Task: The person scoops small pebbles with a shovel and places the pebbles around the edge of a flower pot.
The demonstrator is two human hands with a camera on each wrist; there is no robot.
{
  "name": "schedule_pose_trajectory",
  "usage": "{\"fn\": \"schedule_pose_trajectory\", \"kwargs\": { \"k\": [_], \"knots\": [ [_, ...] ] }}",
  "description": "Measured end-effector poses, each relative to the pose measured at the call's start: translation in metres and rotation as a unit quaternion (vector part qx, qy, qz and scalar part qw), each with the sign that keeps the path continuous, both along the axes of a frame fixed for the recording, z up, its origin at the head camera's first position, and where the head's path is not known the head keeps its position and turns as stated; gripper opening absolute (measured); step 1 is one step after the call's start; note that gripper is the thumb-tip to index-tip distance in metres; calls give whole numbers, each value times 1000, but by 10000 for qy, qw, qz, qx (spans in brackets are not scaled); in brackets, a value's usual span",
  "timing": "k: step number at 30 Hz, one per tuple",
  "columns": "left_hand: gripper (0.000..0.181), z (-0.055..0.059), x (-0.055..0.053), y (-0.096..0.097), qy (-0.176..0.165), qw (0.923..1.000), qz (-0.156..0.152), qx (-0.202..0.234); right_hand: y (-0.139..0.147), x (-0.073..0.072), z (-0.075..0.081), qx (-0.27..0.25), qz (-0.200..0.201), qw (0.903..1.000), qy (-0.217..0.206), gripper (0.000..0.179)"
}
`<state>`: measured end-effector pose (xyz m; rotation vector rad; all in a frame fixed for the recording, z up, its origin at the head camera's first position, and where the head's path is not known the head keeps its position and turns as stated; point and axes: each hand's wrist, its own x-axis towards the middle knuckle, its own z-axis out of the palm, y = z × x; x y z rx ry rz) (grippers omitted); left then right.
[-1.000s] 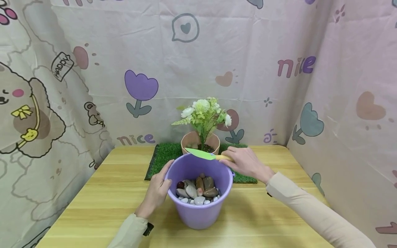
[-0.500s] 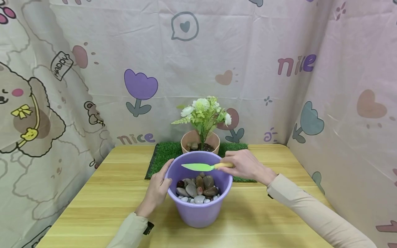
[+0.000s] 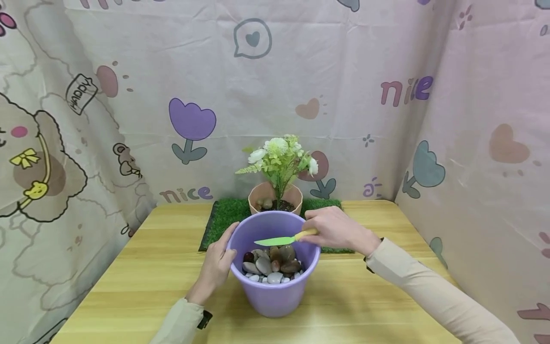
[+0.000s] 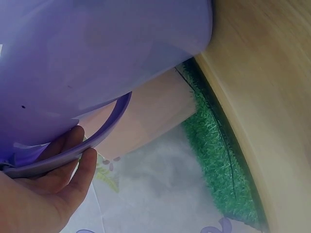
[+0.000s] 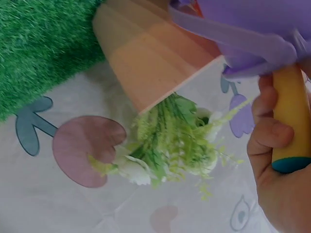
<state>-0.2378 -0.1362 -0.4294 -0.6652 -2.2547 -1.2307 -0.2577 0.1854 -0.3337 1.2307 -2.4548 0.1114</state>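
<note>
A purple bucket [image 3: 275, 298] stands on the table with grey, brown and white stones [image 3: 264, 265] inside. My left hand [image 3: 214, 267] grips its left rim; in the left wrist view the fingers [image 4: 83, 177] are about the purple bail handle [image 4: 114, 116]. My right hand [image 3: 337, 231] holds a small garden trowel [image 3: 277, 241] by its yellow handle [image 5: 290, 114], at the bucket's right rim. The green blade points left, within the mouth of the bucket above the stones. No stone shows on the blade.
Behind the bucket, a pink pot [image 3: 254, 197] holds white flowers [image 3: 276, 146], soil and a few stones. It stands on a green turf mat [image 3: 227, 215]. Printed cloth [image 3: 266, 86] hangs around the wooden table [image 3: 142, 267].
The trowel has moved from above the bucket's far rim, in front of the pot, down and toward me into the bucket's mouth. My left hand stays on the rim.
</note>
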Motion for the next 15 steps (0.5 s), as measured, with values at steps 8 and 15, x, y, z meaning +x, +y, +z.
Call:
{"fn": "schedule_pose_trajectory", "kwargs": {
  "k": [8,15],
  "knots": [
    [64,0,0,0,-45,10000,0,-30,-1,0,15,407,-143,9968,-673,21],
    [64,1,0,-1,-38,10000,19,19,-6,5,33,823,-56,9867,-1403,32]
  ]
}}
